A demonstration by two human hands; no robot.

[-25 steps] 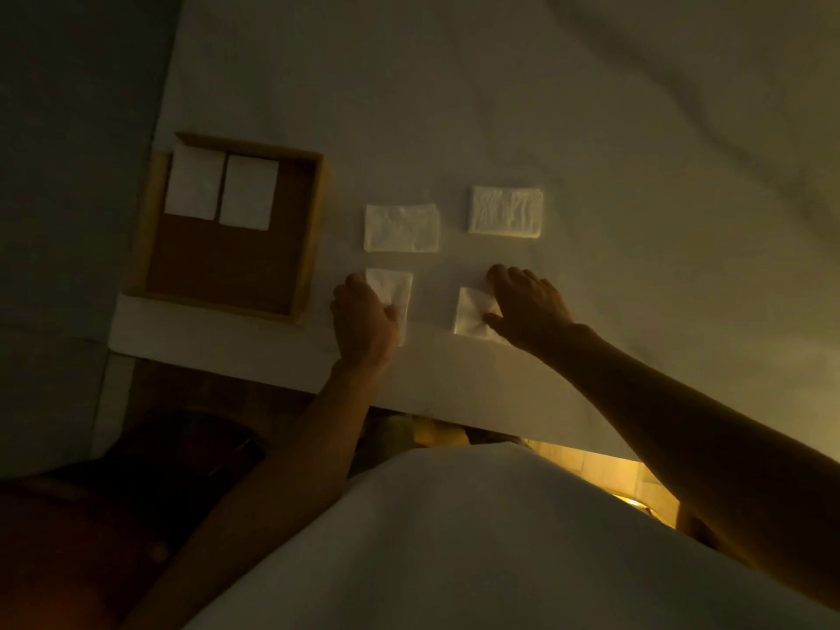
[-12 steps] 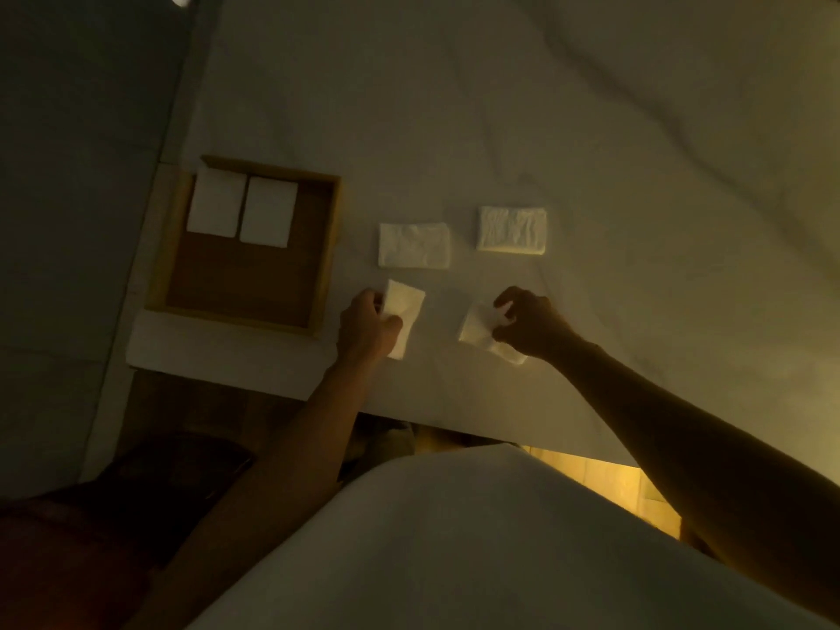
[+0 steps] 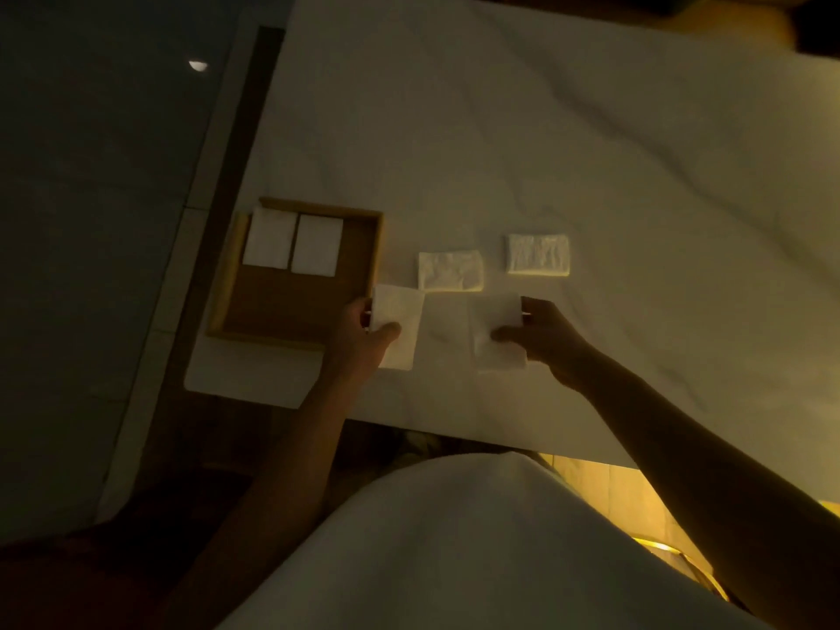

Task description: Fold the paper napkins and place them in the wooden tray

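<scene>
In left hand, folded napkin

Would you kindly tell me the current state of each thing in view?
wooden tray: holds two napkins at far end.
tray's left napkin: folded, lying flat.
tray's right napkin: folded, lying flat.
left-held napkin: folded, pinched by left hand.
right-held napkin: folded, pinched by right hand.
left loose napkin: flat, untouched.
right loose napkin: flat, untouched.
</scene>
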